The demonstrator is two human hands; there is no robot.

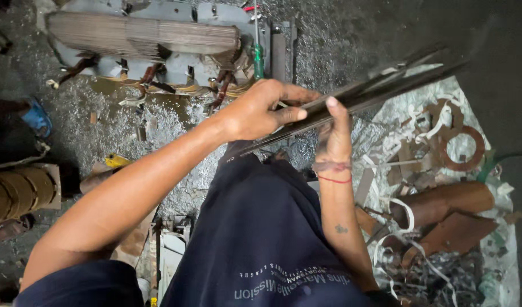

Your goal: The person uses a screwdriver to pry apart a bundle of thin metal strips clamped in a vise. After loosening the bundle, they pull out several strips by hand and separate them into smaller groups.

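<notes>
Two hands, left hand (pixel 255 113) and right hand (pixel 335 136), hold metal strips (pixel 380 85) angled up-right.

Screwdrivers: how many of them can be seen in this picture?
1. A screwdriver with a green handle stands upright at the laminated metal core, just above the left hand. Others may be hidden under the scraps on the floor.

Open floor (pixel 158 122) between the far laminated core (pixel 141 34) and the near knee. Blocked on the right by long metal strips (pixel 374 91) slanting across, with a scrap heap (pixel 443 187) of rings, tape and brown tubes beneath. Hemmed on the left by a copper coil (pixel 19 193).
</notes>
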